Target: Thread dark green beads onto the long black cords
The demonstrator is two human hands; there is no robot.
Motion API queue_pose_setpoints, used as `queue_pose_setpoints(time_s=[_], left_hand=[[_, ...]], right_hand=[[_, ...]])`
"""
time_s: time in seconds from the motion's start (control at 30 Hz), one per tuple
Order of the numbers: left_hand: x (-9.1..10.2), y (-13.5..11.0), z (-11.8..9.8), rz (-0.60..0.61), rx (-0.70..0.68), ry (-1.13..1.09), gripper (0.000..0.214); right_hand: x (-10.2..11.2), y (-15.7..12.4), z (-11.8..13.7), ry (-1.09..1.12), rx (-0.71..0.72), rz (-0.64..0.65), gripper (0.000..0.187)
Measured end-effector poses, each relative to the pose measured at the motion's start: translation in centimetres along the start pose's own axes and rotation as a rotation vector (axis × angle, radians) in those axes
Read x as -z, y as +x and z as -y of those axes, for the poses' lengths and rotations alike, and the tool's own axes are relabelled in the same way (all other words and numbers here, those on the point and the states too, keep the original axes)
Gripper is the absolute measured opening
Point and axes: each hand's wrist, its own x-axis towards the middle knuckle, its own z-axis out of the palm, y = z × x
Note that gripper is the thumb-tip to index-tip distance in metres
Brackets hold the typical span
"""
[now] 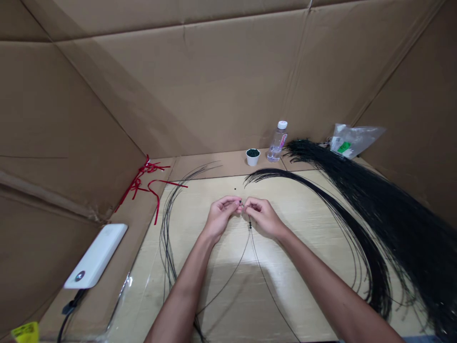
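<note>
My left hand (224,215) pinches a small dark bead (240,202) between thumb and fingertips. Beside it, almost touching, my right hand (263,215) is closed in a pinch on a thin black cord (258,259). Several black beads (250,225) sit on this cord just under the right fingers, and below them it splits into two strands running down toward me. The cord's tip is too fine to make out between the fingers. One loose bead (234,189) lies on the table beyond my left hand.
Left: thin black cords (167,224), red ribbons (150,186), a white power bank (98,257) with a cable. Back: a white cup (252,160) of dark beads, a bottle (277,145), a plastic bag (357,140). Right: a cord bundle (357,233) and a thicker black bundle (385,214). Cardboard walls surround the table.
</note>
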Motion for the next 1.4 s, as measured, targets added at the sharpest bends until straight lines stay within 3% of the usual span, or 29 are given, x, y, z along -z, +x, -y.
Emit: queue_pose_setpoints(time_s=[1.4], left_hand=[[-0.60, -0.37, -0.55, -0.048, -0.025, 0.039, 0.044]], right_hand=[[0.07, -0.02, 0.12, 0.009, 0.008, -0.013, 0.019]])
